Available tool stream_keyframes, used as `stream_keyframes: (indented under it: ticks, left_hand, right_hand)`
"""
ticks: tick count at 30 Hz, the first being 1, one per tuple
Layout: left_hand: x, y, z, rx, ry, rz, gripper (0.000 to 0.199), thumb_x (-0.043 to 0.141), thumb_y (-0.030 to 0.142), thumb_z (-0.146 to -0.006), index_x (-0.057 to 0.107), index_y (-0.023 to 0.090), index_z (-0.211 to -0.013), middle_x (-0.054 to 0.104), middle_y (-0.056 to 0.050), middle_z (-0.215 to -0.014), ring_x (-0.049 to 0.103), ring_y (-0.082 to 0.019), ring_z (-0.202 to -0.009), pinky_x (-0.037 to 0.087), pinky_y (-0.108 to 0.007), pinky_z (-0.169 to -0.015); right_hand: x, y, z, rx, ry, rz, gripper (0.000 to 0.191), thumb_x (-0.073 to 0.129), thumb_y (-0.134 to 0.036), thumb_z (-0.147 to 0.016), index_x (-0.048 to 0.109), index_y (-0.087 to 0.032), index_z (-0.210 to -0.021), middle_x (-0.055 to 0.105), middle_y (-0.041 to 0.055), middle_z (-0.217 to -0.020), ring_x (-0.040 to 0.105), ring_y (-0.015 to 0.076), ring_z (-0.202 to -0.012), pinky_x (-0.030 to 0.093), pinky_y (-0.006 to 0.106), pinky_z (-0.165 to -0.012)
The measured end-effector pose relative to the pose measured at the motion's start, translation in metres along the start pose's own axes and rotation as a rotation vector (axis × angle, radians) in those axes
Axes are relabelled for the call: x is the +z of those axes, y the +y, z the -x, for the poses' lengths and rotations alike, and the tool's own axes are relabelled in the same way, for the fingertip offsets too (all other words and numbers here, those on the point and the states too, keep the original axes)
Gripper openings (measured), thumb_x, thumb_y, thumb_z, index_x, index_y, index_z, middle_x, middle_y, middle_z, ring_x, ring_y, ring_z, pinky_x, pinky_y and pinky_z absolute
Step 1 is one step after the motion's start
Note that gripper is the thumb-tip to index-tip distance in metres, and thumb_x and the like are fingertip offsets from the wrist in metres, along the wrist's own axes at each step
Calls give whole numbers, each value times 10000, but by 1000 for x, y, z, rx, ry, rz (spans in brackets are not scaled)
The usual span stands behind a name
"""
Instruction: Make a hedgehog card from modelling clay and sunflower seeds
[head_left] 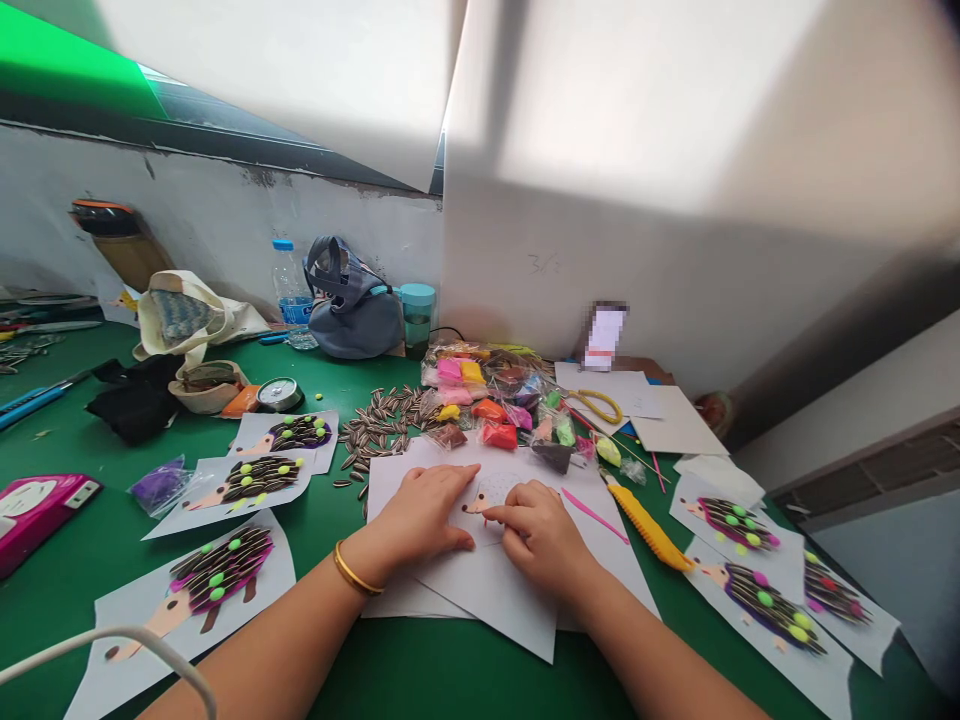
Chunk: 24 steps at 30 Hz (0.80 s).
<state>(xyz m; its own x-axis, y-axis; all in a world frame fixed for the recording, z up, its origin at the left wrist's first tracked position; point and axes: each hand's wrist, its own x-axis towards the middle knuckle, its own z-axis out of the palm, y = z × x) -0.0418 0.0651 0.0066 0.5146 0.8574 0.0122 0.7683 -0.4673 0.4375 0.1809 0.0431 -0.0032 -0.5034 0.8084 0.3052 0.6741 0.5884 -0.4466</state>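
Observation:
A white sheet of paper (491, 590) lies before me on more white paper, bearing a small hedgehog picture (477, 500) with a peach-coloured face and a faintly dotted outline of the body. My left hand (431, 508) rests flat on the paper to the left of the picture, fingers stretched out and thumb apart. From the right, my right hand (536, 525) touches the picture just under the face with its outstretched index finger; its other fingers are curled. A tiny reddish bit shows at that fingertip, too small to name. A pink modelling tool (595, 516) lies right of my right hand.
Sunflower seeds (382, 425) are heaped behind the paper, beside bagged coloured clay (499, 434). A yellow utility knife (649, 525) lies to the right. Seed-covered hedgehog pictures (217, 575) flank both sides. A white cable (150, 640) crosses the lower left.

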Motion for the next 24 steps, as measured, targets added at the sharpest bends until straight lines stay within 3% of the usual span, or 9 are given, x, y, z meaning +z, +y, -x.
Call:
stream_keyframes:
  ticks: [6,13,24]
  left_hand:
    - [2,-2,0,6,9,-1,815,759,478,-735,407,283,-1444,502,-81,-1469,463,-321,-1337,335,-460,-1078]
    - [0,1,0,-4,-3,-10,822,752,480,-741,390,290,-1454,489,-77,-1481,451,-319,-1347,324,-462,-1085]
    - [1,0,0,-1,3,-5,827,757,475,-738,391,288,-1455,497,-77,-1473,458,-325,-1341,334,-462,-1078]
  right_hand:
    - [1,1,0,13,16,-39,468,550,-22,-757,745,-310,-1071,614,29,-858,532,187,-832,364,339,-775]
    - [1,-1,0,58,-75,31,411,564,-30,-754,765,-292,-998,618,35,-866,534,195,-852,345,351,-783]
    - [0,0,0,55,-35,-9,374,552,-26,-744,769,-267,-930,629,38,-851,531,201,-844,355,353,-778]
